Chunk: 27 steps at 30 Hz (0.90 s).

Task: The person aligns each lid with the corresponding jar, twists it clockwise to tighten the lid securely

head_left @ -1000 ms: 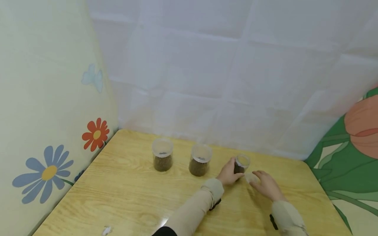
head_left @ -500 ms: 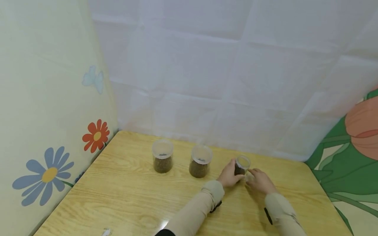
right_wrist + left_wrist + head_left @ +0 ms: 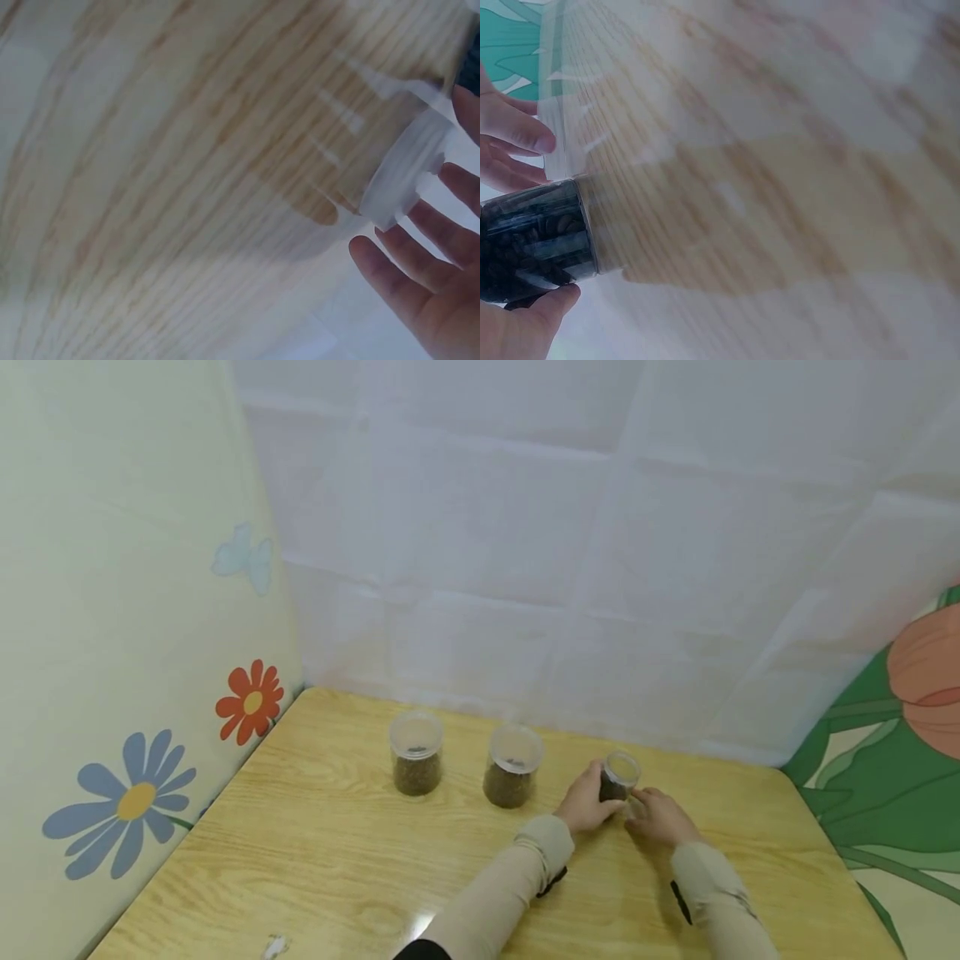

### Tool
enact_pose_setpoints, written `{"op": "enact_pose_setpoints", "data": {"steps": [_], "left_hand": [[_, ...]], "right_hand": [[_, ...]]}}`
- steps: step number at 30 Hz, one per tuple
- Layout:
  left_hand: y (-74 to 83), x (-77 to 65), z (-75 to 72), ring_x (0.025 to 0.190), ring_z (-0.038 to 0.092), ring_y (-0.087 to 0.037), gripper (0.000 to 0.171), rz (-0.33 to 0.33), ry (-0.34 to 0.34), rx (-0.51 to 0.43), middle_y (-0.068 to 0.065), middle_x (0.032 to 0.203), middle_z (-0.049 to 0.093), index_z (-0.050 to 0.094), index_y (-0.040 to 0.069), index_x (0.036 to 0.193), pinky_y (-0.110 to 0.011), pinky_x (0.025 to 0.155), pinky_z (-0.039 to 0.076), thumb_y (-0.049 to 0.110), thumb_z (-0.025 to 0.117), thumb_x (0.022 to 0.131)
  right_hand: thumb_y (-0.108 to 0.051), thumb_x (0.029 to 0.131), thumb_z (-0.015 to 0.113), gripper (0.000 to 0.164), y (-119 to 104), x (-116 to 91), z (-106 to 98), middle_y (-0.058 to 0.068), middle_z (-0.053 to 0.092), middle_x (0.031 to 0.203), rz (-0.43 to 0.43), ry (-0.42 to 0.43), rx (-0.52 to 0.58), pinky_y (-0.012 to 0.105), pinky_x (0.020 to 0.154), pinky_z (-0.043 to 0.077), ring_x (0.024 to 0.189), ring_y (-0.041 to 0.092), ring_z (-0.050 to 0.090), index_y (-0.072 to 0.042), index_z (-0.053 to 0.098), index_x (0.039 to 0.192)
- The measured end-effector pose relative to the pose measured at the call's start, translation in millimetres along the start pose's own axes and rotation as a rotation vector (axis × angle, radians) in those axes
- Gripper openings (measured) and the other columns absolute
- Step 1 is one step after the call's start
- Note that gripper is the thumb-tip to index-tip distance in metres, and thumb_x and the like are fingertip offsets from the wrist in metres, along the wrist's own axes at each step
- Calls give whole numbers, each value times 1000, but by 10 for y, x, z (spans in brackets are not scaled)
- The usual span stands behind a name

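Note:
My left hand (image 3: 588,800) grips a small clear jar (image 3: 618,779) standing upright on the table. Dark, bean-like pieces fill part of the jar (image 3: 540,240) in the left wrist view, and its top looks uncovered from above. Just right of it, my right hand (image 3: 662,818) holds a clear lid by its rim, low at the tabletop. The right wrist view shows the lid (image 3: 409,169) almost edge-on, with thumb and fingers about it. Whether the lid touches the table is hard to tell.
Two larger lidded jars, a middle one (image 3: 513,766) and a left one (image 3: 416,753), stand left of my hands, part filled with brown contents. A small white scrap (image 3: 275,946) lies near the front edge. White cloth (image 3: 487,543) hangs behind the wooden table (image 3: 360,852).
My right hand has moved slightly left with the lid, closer to the small jar, and its fingers have come lower about the lid. The left hand keeps its hold on the jar.

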State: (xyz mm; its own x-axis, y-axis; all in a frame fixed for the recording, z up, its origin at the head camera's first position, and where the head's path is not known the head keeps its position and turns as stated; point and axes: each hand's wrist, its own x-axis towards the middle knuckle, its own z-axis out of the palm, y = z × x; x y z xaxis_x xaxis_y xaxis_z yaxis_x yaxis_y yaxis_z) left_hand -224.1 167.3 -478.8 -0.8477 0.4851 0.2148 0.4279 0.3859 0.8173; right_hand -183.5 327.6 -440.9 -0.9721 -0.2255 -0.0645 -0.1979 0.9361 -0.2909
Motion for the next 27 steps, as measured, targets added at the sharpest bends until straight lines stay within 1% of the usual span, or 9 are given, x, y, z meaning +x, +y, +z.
{"op": "enact_pose_setpoints", "data": {"steps": [4,8,11,17,22,27], "left_hand": [[10,1,-5,114,48,-15,62,-7,-6,0,-6,124,49,32,6,135,-28,92,41,28,63,86],[19,5,-19,114,48,-16,62,2,-3,14,-7,124,50,32,4,134,-27,92,41,28,64,85],[14,13,-23,114,48,-16,63,2,-5,22,-8,124,49,32,4,134,-27,92,41,27,64,85],[24,19,-32,115,48,-16,62,-3,-16,34,-8,125,49,31,5,134,-27,93,40,28,62,86],[36,9,-43,114,48,-16,62,-11,-19,20,-8,125,49,31,5,135,-27,92,41,29,62,86],[6,17,-38,113,48,-16,64,-13,-17,13,-7,124,49,31,6,135,-28,91,42,31,63,86]], "right_hand": [[-14,77,70,50,19,21,22,37,51,108,-18,-14,-6,57,81,41,96,49,52,13,53,115],[-14,77,71,48,28,39,38,36,53,106,-30,-20,-10,56,81,42,94,48,53,14,55,112],[-13,76,71,44,36,51,52,34,55,102,-48,-8,-28,55,80,43,91,47,54,14,57,108],[-10,75,71,38,66,74,80,29,58,97,-57,11,-51,53,77,45,87,44,56,11,59,105],[-9,75,71,36,84,83,97,27,59,94,-57,19,-51,53,76,45,85,43,57,10,60,104],[-8,75,71,36,90,79,99,24,59,92,-60,23,-41,52,75,46,83,40,57,9,61,105]]}}
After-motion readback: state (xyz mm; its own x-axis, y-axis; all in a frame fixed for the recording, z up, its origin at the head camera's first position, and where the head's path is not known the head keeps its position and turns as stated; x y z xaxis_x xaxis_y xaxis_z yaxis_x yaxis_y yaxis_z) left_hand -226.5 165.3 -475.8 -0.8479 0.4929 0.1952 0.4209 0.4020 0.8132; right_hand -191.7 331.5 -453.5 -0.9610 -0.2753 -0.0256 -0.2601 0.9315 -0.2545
